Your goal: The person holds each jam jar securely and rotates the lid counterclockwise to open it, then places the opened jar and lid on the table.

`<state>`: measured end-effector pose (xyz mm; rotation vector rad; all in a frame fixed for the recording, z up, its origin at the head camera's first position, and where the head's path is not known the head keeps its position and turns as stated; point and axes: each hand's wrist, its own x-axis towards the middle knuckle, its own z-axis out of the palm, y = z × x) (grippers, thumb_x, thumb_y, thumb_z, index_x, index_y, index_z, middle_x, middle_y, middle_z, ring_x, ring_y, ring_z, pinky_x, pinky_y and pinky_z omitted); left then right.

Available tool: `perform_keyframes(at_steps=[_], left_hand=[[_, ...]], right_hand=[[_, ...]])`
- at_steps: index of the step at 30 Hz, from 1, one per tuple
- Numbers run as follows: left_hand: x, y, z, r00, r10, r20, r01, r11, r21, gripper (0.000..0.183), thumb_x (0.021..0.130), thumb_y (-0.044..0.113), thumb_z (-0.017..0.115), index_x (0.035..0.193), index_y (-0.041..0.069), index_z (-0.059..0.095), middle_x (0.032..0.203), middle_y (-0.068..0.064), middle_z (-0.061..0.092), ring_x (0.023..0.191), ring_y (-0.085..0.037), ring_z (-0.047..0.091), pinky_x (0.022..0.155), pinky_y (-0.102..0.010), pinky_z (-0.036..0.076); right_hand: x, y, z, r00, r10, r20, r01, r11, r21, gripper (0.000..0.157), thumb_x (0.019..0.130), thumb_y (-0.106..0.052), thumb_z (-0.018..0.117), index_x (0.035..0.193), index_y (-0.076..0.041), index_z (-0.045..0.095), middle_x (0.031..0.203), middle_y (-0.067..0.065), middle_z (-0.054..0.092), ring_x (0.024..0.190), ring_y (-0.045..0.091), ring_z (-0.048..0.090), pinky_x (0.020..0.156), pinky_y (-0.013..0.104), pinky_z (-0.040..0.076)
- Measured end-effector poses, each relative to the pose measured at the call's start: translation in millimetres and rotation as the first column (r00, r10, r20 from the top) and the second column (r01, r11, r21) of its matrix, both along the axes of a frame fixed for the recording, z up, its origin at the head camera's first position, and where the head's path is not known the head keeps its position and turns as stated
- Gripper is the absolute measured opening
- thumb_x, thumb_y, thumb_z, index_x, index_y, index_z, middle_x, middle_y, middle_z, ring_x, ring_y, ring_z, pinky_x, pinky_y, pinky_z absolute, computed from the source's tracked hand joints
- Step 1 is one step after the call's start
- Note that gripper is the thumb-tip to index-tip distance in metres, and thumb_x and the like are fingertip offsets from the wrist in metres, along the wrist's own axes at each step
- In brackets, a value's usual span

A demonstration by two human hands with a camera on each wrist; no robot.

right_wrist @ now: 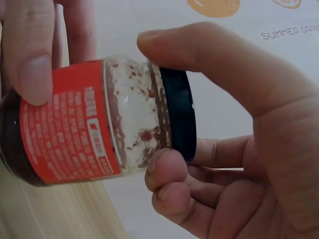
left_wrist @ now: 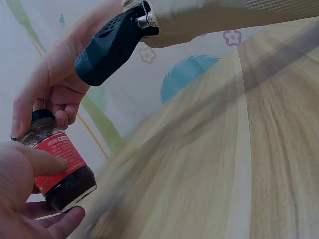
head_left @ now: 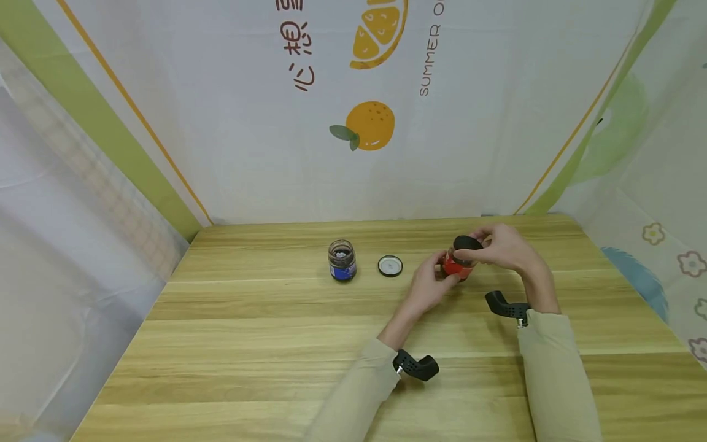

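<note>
A glass jar with a red label and dark contents is held tilted above the tabletop. My left hand grips it round the label, thumb across the front in the left wrist view. On its mouth sits a black lid, which my right hand pinches between thumb and fingers. Brown smears coat the glass below the lid. Left of the hands stands an uncovered jar with a blue label. Between the two jars a loose lid lies with its pale inside up.
The wooden table extends in front of me and to both sides. Behind it hangs a white curtain printed with oranges. Each wrist carries a black camera mount.
</note>
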<state>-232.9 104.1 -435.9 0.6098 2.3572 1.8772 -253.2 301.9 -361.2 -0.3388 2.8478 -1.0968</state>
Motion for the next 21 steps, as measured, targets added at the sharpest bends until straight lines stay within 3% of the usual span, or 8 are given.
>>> perform_keyframes(at_steps=[4, 12, 21], left_hand=[[0.8, -0.1, 0.8, 1.000, 0.013, -0.018, -0.013, 1.000, 0.000, 0.049, 0.093, 0.012, 0.074, 0.139, 0.007, 0.057, 0.123, -0.010, 0.064, 0.096, -0.012, 0.066, 0.082, -0.018, 0.051], [2.1, -1.4, 4.0, 0.998, 0.043, -0.039, -0.043, 0.999, -0.006, 0.057, 0.089, 0.014, 0.079, 0.141, 0.006, 0.056, 0.126, -0.010, 0.064, 0.092, -0.010, 0.064, 0.080, -0.018, 0.051], [3.3, -2.6, 9.1, 0.992, 0.094, -0.089, -0.099, 0.994, -0.055, 0.057, 0.085, 0.021, 0.083, 0.136, 0.010, 0.059, 0.126, -0.006, 0.065, 0.110, -0.013, 0.061, 0.093, -0.025, 0.049]], right_hand=[[0.8, -1.7, 1.6, 1.000, 0.011, 0.004, -0.011, 1.000, -0.016, 0.055, 0.084, -0.041, 0.082, 0.114, 0.002, 0.067, 0.089, 0.012, 0.070, 0.075, 0.035, 0.066, 0.062, 0.041, 0.055], [2.9, -4.9, 6.0, 0.999, 0.036, 0.000, -0.036, 0.998, -0.048, 0.053, 0.084, -0.039, 0.082, 0.113, 0.002, 0.065, 0.078, 0.009, 0.069, 0.061, 0.020, 0.060, 0.054, 0.033, 0.048], [6.0, -10.3, 11.0, 0.996, 0.066, -0.053, -0.071, 0.991, -0.113, 0.048, 0.082, -0.031, 0.085, 0.112, 0.001, 0.066, 0.088, 0.013, 0.070, 0.069, 0.021, 0.064, 0.060, 0.033, 0.052]])
